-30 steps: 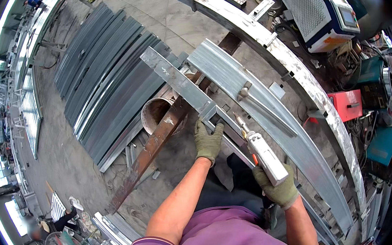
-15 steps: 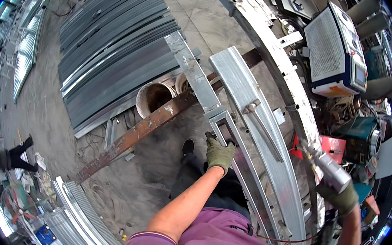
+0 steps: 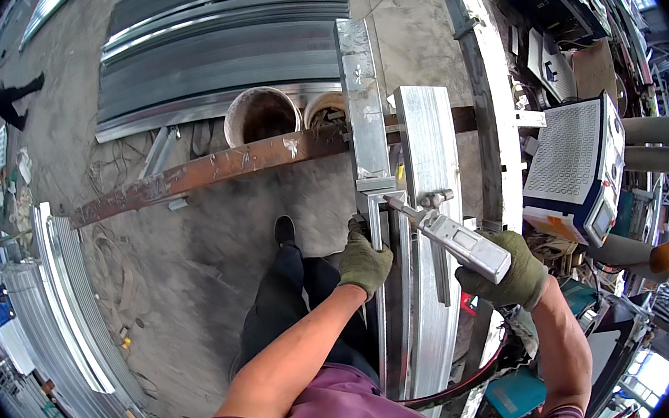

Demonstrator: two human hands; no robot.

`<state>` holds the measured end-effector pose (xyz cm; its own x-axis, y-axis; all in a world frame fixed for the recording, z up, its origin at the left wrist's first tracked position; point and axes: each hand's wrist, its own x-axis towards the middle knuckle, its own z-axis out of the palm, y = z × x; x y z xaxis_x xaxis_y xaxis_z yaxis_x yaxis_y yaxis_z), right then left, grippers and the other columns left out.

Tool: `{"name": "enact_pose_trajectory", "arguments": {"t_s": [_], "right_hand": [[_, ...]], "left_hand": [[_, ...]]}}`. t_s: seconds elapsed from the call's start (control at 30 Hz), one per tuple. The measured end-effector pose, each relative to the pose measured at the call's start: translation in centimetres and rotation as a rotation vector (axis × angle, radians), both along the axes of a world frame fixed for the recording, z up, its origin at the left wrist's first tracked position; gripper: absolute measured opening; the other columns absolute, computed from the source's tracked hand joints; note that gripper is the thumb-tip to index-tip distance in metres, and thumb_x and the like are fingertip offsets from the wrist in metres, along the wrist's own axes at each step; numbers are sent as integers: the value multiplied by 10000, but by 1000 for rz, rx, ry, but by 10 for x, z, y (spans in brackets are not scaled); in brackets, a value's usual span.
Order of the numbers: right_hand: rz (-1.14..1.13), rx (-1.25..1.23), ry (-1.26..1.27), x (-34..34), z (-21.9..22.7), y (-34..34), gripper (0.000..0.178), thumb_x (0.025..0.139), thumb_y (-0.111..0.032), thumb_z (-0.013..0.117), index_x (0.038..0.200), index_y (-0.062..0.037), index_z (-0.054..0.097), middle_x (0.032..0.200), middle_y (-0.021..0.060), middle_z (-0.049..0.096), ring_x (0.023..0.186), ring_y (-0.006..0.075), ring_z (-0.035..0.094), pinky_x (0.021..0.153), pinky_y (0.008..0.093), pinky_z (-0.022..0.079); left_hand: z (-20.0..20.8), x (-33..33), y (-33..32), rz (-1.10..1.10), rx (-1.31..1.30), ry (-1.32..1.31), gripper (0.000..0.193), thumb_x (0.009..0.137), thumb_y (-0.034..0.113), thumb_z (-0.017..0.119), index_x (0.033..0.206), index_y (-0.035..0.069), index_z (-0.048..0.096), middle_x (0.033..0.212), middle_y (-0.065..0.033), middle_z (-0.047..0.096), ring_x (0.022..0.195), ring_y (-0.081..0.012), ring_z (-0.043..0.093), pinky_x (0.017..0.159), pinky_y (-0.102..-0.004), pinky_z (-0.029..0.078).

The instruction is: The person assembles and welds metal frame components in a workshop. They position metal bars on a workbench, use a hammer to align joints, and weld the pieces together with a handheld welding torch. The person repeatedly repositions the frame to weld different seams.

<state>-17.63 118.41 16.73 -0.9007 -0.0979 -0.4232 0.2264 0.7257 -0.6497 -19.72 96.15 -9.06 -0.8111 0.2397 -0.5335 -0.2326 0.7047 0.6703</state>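
Left hand [image 3: 364, 262], gloved, grips the edge of a metal frame [image 3: 378, 229] just beyond its fingers. Right hand [image 3: 505, 274], also gloved, holds a welding torch [image 3: 446, 233]; nozzle tip touches the frame joint just ahead of the left hand. Rusty beam [image 3: 206, 171] crosses beyond both hands (two buckets [image 3: 261, 115] behind it). Welding machine [image 3: 573, 169] sits right of the right hand.

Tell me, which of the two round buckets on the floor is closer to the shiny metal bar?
The smaller bucket, on the right: its rim runs right up to the upright shiny metal bar. The bigger bucket sits farther left, beyond it.
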Motion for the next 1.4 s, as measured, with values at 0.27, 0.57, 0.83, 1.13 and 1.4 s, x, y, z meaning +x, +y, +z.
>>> {"name": "enact_pose_trajectory", "arguments": {"t_s": [0.27, 0.57, 0.83, 1.13, 1.4], "right_hand": [[51, 12, -2, -9, -29, 4, 239, 852, -244, 813, 961, -52, 721, 729, 112, 702, 629, 297, 696, 625, 391, 571], [68, -13, -18, -13, -37, 1, 272, 850, -236, 829, 1023, -47, 738, 772, 124, 716, 650, 301, 709, 643, 394, 579], [106, 56, -48, -12, -35, 2, 269, 847, -265, 814, 994, -56, 729, 783, 129, 716, 684, 332, 722, 643, 408, 585], [59, 43, -74, -16, -29, -5, 261, 841, -270, 810, 991, -71, 731, 783, 119, 714, 693, 337, 723, 651, 416, 587], [75, 40, -64, -16, -29, -5, 265, 844, -280, 803, 1003, -80, 736, 812, 116, 728, 714, 341, 735, 660, 419, 591]], "left_hand": [[9, -1, 0, -24, 1, -10, 800, 887, 278, 702, 1548, -50, 394, 1262, -248, 718, 1079, -408, 734, 963, -470, 586], [10, -4, -4, -59, 22, -72, 951, 871, 271, 696, 1629, -112, 269, 1359, -309, 669, 1133, -438, 716, 990, -477, 579], [13, -6, -3, -55, 8, -119, 956, 877, 266, 690, 1634, -117, 249, 1396, -319, 649, 1174, -446, 701, 1006, -479, 577], [17, -8, -4, -66, 10, -102, 970, 890, 306, 702, 1636, -112, 246, 1295, -314, 695, 1045, -448, 738, 920, -485, 601], [19, -7, -4, -73, -12, -108, 964, 895, 321, 689, 1638, -107, 250, 1302, -308, 699, 1030, -446, 743, 904, -492, 603]]}}
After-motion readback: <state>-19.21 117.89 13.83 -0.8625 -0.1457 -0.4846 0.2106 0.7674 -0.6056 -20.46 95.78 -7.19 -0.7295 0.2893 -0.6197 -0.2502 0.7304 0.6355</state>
